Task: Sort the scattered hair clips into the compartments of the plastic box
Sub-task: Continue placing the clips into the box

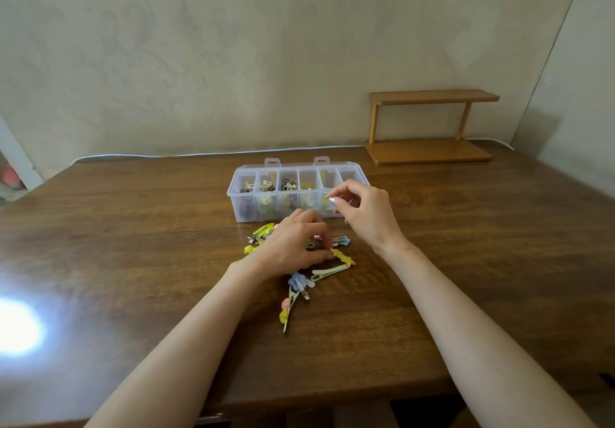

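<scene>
— Location of the loose clips?
— The hair clips [329,271] lie heaped on the table [133,244], just in front of the plastic box [237,208]. The left hand [293,244] rests on the heap, fingers curled, pinching a brown clip [314,245].
— And the right hand [364,209]?
— Raised over the box's right end, fingertips pressed together. I cannot tell whether it holds anything.

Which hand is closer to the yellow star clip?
Left. The left hand lies on the pile, thumb touching the yellow star clip; right hand hovers by the plastic box.
</scene>
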### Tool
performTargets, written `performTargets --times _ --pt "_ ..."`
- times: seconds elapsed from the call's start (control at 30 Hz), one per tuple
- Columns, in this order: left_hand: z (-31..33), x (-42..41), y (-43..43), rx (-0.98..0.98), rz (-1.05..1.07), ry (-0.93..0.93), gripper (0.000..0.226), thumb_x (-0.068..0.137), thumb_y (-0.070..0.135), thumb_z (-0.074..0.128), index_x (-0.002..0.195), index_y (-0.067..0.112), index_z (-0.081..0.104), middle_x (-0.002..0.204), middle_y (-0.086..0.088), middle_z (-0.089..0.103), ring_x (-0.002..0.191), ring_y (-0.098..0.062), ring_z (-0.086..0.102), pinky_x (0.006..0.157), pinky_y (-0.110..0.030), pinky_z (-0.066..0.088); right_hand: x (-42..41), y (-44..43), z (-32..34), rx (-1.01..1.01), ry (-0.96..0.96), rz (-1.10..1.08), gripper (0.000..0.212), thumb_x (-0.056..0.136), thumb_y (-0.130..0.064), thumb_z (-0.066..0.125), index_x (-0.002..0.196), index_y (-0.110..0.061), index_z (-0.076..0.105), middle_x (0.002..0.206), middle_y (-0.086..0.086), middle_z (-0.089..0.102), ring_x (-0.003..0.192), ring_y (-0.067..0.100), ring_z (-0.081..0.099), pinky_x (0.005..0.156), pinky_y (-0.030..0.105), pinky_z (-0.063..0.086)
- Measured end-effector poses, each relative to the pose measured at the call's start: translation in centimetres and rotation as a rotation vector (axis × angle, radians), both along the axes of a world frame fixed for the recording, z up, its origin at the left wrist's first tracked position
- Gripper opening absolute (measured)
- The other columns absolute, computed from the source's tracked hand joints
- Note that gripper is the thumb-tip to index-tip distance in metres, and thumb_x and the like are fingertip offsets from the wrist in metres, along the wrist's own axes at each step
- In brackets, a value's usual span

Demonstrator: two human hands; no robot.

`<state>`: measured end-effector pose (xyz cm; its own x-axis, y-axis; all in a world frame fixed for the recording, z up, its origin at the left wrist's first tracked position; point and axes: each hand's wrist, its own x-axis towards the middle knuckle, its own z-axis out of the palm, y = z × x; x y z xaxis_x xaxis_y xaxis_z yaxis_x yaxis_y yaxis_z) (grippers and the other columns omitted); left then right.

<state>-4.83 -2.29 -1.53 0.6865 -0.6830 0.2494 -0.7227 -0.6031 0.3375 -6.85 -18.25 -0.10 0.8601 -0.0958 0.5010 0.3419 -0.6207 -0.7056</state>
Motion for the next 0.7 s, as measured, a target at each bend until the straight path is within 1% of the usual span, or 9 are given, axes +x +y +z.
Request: performTargets --times 0.1,0.2,0.3,0.37,0.4,0.47,0.53,0.63,0.7 --pt "-0.1 0.0 0.1 -0.038 0.005 -0.007 0.017 0.079 0.034 0.07 0.089 0.021 0.065 0.096 0.01 0.043 0.095 -0.009 0.038 0.086 -0.029 0.039 -0.1 -0.2 0.4 -0.018 0.073 0.038 0.006 0.088 -0.016 0.062 0.087 -0.017 0.068 0.076 -0.009 0.063 0.069 0.006 0.058 0.062 0.018 0.048" --pt "0.0 0.0 0.2 -0.07 0.03 -0.004 0.017 0.079 0.035 0.069 0.085 0.02 0.063 0.095 0.008 0.046 0.095 -0.013 0.041 0.085 -0.031 0.039 -0.4 -1.1 1.3 -0.063 0.285 0.158 0.004 0.084 -0.017 0.068 0.081 -0.018 0.068 0.076 -0.003 0.065 0.07 0.009 0.061 0.061 0.02 0.047" --pt "0.7 -0.2 0.7 -0.108 0.037 0.061 0.022 0.081 0.041 0.066 0.076 0.022 0.058 0.094 0.001 0.05 0.094 -0.016 0.042 0.083 -0.031 0.039 -0.8 -1.7 1.7 -0.219 0.499 0.251 0.011 0.077 -0.026 0.075 0.08 -0.019 0.067 0.078 -0.002 0.067 0.071 0.011 0.063 0.062 0.024 0.049" --pt "1.2 -0.4 1.2 -0.042 0.02 0.146 0.027 0.076 0.05 0.068 0.073 0.026 0.056 0.097 0.003 0.048 0.098 -0.015 0.04 0.086 -0.03 0.038 -0.9 -1.7 1.6 -0.331 0.596 0.267 0.02 0.07 -0.028 0.08 0.081 -0.022 0.066 0.078 -0.003 0.066 0.069 0.011 0.062 0.06 0.026 0.05" --pt "1.3 -0.5 1.3 0.015 0.013 0.175 0.029 0.073 0.053 0.069 0.074 0.026 0.057 0.099 0.005 0.046 0.101 -0.014 0.038 0.088 -0.029 0.038 -0.9 -1.7 1.6 -0.382 0.621 0.258 0.024 0.067 -0.029 0.083 0.082 -0.023 0.065 0.078 -0.005 0.064 0.067 0.011 0.061 0.061 0.027 0.051" --pt "1.2 -0.6 1.5 0.108 0.009 0.199 0.036 0.068 0.056 0.07 0.08 0.024 0.06 0.103 0.007 0.043 0.102 -0.011 0.035 0.091 -0.028 0.037 -0.8 -1.6 1.5 -0.466 0.626 0.232 0.029 0.064 -0.029 0.084 0.084 -0.027 0.064 0.079 -0.007 0.06 0.069 0.01 0.058 0.067 0.031 0.051" --pt "1.1 -0.6 1.4 0.128 0.015 0.202 0.041 0.066 0.058 0.071 0.084 0.023 0.06 0.106 0.007 0.041 0.102 -0.01 0.034 0.092 -0.027 0.037 -0.7 -1.7 1.5 -0.508 0.61 0.22 0.026 0.067 -0.027 0.083 0.085 -0.028 0.063 0.081 -0.01 0.057 0.075 0.008 0.056 0.07 0.029 0.049" --pt "1.1 -0.6 1.5 0.122 0.009 0.209 0.041 0.065 0.057 0.073 0.084 0.024 0.06 0.107 0.008 0.04 0.103 -0.009 0.033 0.093 -0.027 0.036 -0.7 -1.8 1.5 -0.488 0.602 0.221 0.022 0.071 -0.023 0.081 0.079 -0.028 0.06 0.084 -0.009 0.058 0.081 0.009 0.056 0.07 0.027 0.047" --pt "1.1 -0.7 1.5 0.127 -0.007 0.21 0.037 0.067 0.055 0.073 0.083 0.024 0.061 0.107 0.008 0.04 0.104 -0.009 0.033 0.093 -0.026 0.036 -0.8 -1.9 1.7 -0.42 0.569 0.208 0.022 0.071 -0.021 0.08 0.078 -0.025 0.06 0.088 -0.006 0.06 0.083 0.01 0.057 0.069 0.025 0.047"
